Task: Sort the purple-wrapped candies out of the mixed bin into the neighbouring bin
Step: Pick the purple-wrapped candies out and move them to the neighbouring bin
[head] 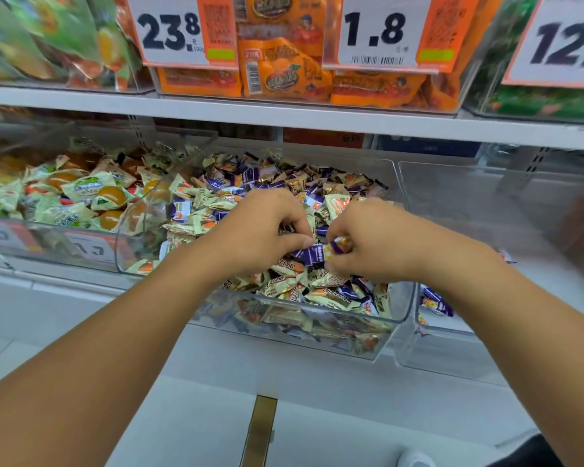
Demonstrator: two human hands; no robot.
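Observation:
A clear mixed bin (pixel 398 318) holds many cream-wrapped and purple-wrapped candies. Both hands are down in its middle. My left hand (pixel 260 227) has curled fingers that pinch purple-wrapped candies (pixel 305 255) at its fingertips. My right hand (pixel 368 237) curls round another purple-wrapped candy (pixel 336 247), close against the left hand. The neighbouring clear bin (pixel 486 210) stands to the right, with a few purple candies (pixel 435 299) at its front left corner. My right forearm covers part of that bin's front.
A bin of green-and-orange jelly packs (pixel 81 193) sits to the left. A white shelf (pixel 284 112) runs overhead with orange snack bags (pixel 284 72) and price signs (pixel 172 28). White floor lies below the bins.

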